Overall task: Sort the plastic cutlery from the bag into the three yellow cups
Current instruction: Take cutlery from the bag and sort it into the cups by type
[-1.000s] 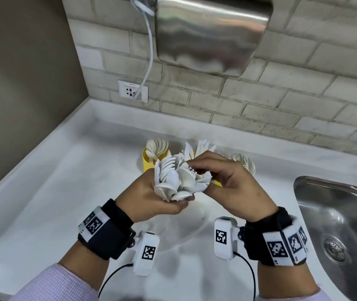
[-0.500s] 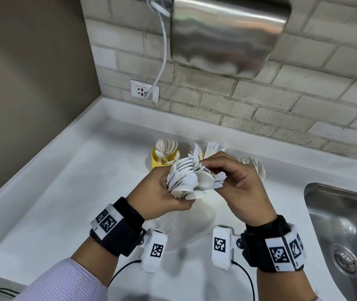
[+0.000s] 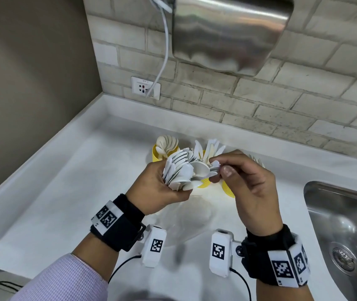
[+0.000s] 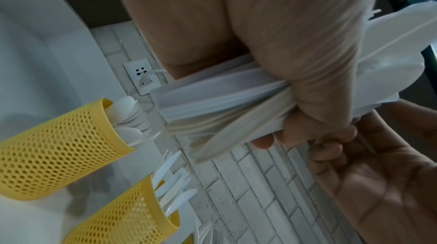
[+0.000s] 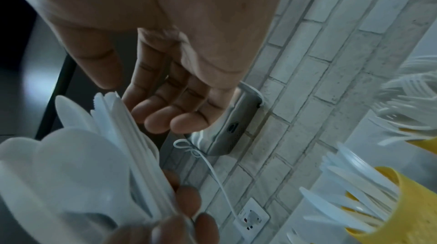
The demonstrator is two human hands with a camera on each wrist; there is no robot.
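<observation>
**Left hand holds the cutlery bundle above the cups**

Now the left hand (image 3: pixel 151 187) grips a thick bundle of white plastic cutlery (image 3: pixel 186 170) by the handles, with its fingers curled tight around them; the spoon bowls and knife blades fan out upward. The bundle is held in the air above the white counter (image 3: pixel 64 192), just in front of the three yellow cups. The right hand (image 3: pixel 249 187) is beside the bundle, and its thumb and forefinger come together at the tip of one piece on the right edge of the fan. Whether they really pinch it, the pictures do not show clearly; from the right wrist view the other fingers are loosely bent and hold nothing.

Behind the hands, the left cup (image 3: pixel 158 153) holds spoons, the middle cup (image 3: pixel 203 182) holds knives, and the right cup (image 3: pixel 227 189), mostly hidden by the right hand, holds forks. A clear plastic bag (image 3: pixel 186 220) lies on the counter under the hands. A steel sink (image 3: pixel 342 224) is at the right.
</observation>
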